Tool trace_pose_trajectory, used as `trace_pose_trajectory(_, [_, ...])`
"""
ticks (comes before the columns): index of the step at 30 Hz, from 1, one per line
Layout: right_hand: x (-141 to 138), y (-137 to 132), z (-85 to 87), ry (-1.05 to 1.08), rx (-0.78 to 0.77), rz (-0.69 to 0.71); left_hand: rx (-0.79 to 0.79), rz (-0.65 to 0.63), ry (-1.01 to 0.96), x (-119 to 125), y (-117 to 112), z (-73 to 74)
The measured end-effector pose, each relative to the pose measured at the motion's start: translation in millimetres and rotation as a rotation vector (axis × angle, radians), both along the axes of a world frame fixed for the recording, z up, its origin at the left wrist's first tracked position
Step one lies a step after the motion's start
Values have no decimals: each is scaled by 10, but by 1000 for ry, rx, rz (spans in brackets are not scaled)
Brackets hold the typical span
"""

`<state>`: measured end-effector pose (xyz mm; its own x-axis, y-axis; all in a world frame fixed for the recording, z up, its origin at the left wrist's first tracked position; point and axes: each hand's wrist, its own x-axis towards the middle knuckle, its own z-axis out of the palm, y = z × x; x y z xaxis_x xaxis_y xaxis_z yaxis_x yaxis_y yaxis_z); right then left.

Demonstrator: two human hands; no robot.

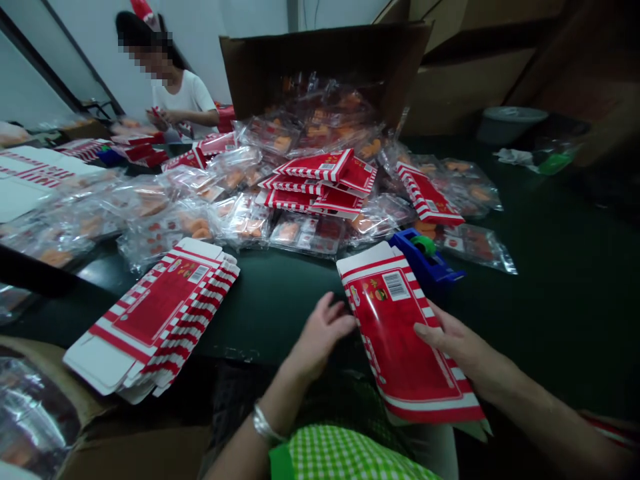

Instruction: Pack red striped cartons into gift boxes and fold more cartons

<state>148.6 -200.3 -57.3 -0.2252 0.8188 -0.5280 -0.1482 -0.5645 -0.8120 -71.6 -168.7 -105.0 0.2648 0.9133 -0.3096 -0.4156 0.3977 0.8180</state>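
A flat red-and-white striped carton [400,333] with a barcode lies tilted between my hands at the table's near edge. My right hand [455,340] grips its right edge, thumb on top. My left hand [320,333] touches its left edge with the fingers curled against it. A stack of the same flat cartons [155,313] lies to the left on the dark green table [280,300].
A blue tape dispenser [425,257] sits just behind the carton. Clear bags of orange items [240,220] and several folded red boxes [320,180] are heaped mid-table before an open cardboard box [325,60]. Another person [175,93] works at the far left.
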Motion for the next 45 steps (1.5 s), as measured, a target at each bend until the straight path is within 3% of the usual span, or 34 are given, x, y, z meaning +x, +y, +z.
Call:
trace_pose_trajectory(3, [-114,-25,-95,-22,43,-33,57,-71,-86,288,-40,-14])
trace_pose_trajectory(6, [-102,-11,-130,64,56,-42,88,-27,38,368,-1,16])
trace_pose_trajectory(11, [105,92,-119,202,153,1,114,-84,184,292,8,71])
trace_pose_trajectory(14, [135,115,-203,249,169,-10,123,-124,194,269,-22,125])
trace_pose_trajectory(19, [45,32,-333,299,110,-178,76,-184,141,206,-49,190])
trace_pose_trajectory(25, [9,-111,-341,318,25,-227,-30,-322,-31,90,-72,142])
trace_pose_trajectory(29, [-17,-214,-441,367,-14,-234,95,-253,175,58,-96,90])
trace_pose_trajectory(32, [-26,-267,-480,350,-24,-254,22,-243,177,7,-121,59])
trace_pose_trajectory(34, [-22,-270,-463,308,2,-240,-16,-285,160,-44,-114,49])
trace_pose_trajectory(38, [-9,-212,-374,242,105,-145,60,-371,176,-99,23,51])
trace_pose_trajectory(42, [35,-152,-347,150,119,-41,137,-256,236,-35,181,34])
trace_pose_trajectory(45, [107,-120,-398,36,154,-19,99,-247,263,26,194,13])
